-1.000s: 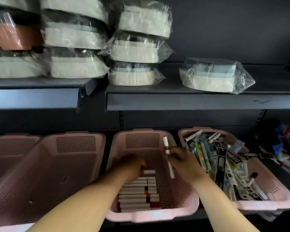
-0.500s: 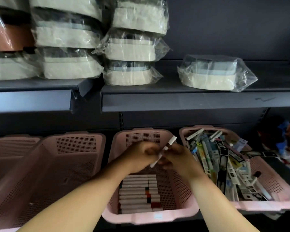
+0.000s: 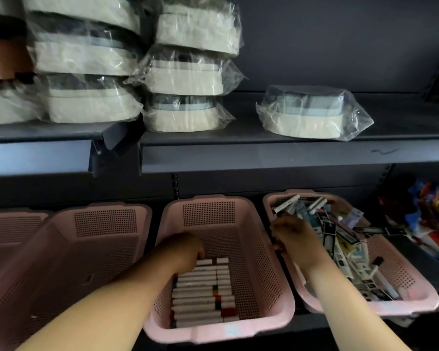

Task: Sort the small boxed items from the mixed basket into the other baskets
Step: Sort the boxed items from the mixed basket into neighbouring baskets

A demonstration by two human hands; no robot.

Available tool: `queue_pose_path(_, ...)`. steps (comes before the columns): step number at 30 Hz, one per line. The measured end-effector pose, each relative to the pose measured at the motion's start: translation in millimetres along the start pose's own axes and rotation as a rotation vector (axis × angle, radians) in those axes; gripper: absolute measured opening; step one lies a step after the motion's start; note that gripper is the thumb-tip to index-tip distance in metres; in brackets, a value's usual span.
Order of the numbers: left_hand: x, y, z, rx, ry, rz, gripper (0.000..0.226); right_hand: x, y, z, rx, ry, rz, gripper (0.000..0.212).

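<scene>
The middle pink basket (image 3: 208, 214) holds a neat row of white boxes (image 3: 203, 295). My left hand (image 3: 185, 249) is down inside it at the far end of the row, fingers curled on the left end of the topmost white box (image 3: 213, 261). The mixed basket (image 3: 390, 307) on the right is full of jumbled small boxes (image 3: 340, 239). My right hand (image 3: 297, 239) hovers over that basket's left edge with fingers curled downward. Whether they hold anything is hidden.
A pink basket (image 3: 102, 221) with nothing visible in it stands left of the middle one, and another (image 3: 10, 224) lies at the far left. A dark shelf (image 3: 264, 155) above carries plastic-wrapped containers (image 3: 312, 115). Colourful packets (image 3: 436, 214) lie at the far right.
The white box passed from my right hand to my left. My left hand went down to the far end of the row with it. My right hand moved right over the mixed basket.
</scene>
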State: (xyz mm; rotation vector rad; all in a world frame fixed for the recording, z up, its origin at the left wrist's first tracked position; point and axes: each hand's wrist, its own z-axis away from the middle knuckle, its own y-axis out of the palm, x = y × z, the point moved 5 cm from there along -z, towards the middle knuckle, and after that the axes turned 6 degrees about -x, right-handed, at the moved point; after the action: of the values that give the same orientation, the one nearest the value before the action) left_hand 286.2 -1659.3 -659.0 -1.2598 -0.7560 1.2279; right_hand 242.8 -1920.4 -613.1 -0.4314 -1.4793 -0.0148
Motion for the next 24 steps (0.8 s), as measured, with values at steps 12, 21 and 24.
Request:
queue_pose_path(12, -32, -14, -3, -0.147, 0.061, 0.074, 0.034, 4, -48, -6, -0.136, -0.069, 0.093, 0.018)
queue_pose_path(21, -171, -40, 2, -0.335, 0.360, 0.245, 0.028, -17, -117, -23, -0.300, 0.001, 0.675, 0.025)
queue_pose_path(24, -205, -25, -6, -0.252, 0.364, 0.203, 0.023, -31, -126, -18, -0.267, 0.040, 0.760, 0.024)
